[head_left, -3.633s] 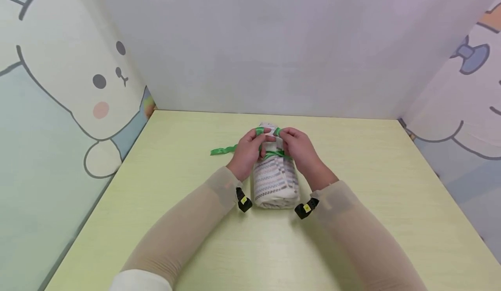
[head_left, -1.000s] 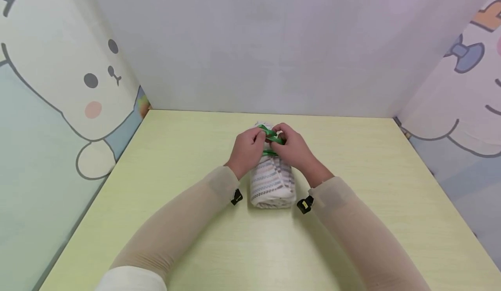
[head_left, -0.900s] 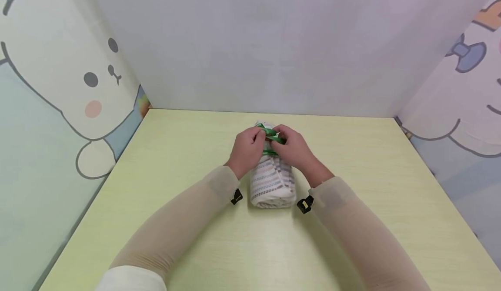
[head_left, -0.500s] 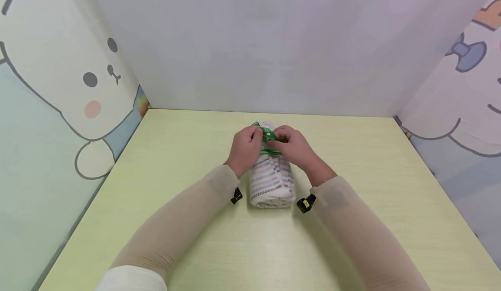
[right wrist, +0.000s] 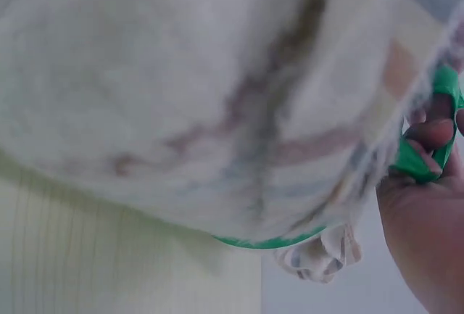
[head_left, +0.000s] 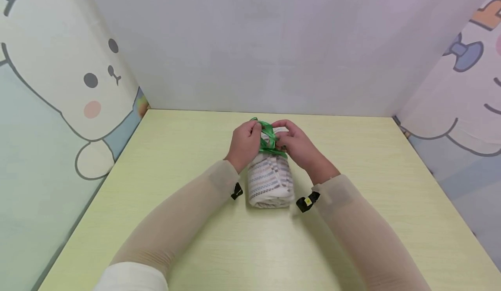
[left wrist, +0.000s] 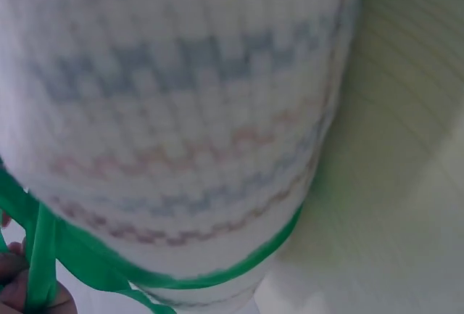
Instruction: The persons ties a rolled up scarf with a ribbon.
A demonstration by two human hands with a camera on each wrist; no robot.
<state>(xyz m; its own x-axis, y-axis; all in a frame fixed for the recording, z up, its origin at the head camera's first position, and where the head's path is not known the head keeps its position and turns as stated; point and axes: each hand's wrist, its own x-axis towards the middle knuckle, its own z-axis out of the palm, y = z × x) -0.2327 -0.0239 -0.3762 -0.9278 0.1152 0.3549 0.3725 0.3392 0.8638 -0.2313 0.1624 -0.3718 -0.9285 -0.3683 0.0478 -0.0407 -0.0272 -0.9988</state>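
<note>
A rolled towel (head_left: 270, 182), white with grey, blue and pinkish stripes, lies lengthwise on the table. Round its far part runs a green ribbon (head_left: 268, 131), with a loop standing up above the band between the hands. My left hand (head_left: 244, 145) pinches the ribbon between thumb and curled fingers, left of the loop. On the other side my right hand (head_left: 300, 149) holds ribbon at its fingertips, index finger stretched over the top. The right wrist view shows green ribbon (right wrist: 415, 160) wound among fingers beside the towel. In the left wrist view, the band (left wrist: 217, 276) circles the towel.
The pale yellow table (head_left: 235, 247) ends at a plain light back wall (head_left: 242, 56). Side walls carry cartoon animals, such as a white figure (head_left: 70, 65) on the left. A small black wrist camera (head_left: 307, 202) sits below the right sleeve.
The green ribbon, earlier held as two strands across the towel, now forms a larger upright loop. My right index finger has lifted and extended; my left hand has risen slightly.
</note>
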